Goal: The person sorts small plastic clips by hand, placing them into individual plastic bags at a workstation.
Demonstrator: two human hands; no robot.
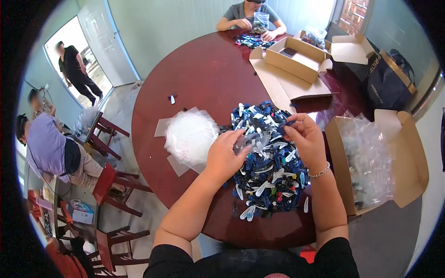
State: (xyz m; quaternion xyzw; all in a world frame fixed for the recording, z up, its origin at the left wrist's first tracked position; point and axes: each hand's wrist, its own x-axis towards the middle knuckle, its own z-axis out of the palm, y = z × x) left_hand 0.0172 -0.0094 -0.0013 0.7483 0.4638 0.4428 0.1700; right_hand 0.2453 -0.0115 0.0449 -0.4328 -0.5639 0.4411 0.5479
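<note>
A large heap of snap hair clips (266, 187), mostly dark blue with white and a few coloured ones, lies on the table before me. My left hand (225, 155) is closed on the edge of a small clear plastic bag (254, 142) over the heap's left side. To the right, my right hand (306, 139) pinches a dark blue hair clip (288, 124) between thumb and fingers, just above the heap. Left of my left hand is a round, fanned stack of clear plastic bags (190, 136). A loose white clip (173, 99) lies beyond that stack.
An open carton (340, 162) of filled plastic bags stands at my right. Cardboard boxes (296, 58) occupy the table's far right. Across the round table (185, 74), a person (252, 21) handles a bag beside more clips. Stools (113, 185) and other people are at left.
</note>
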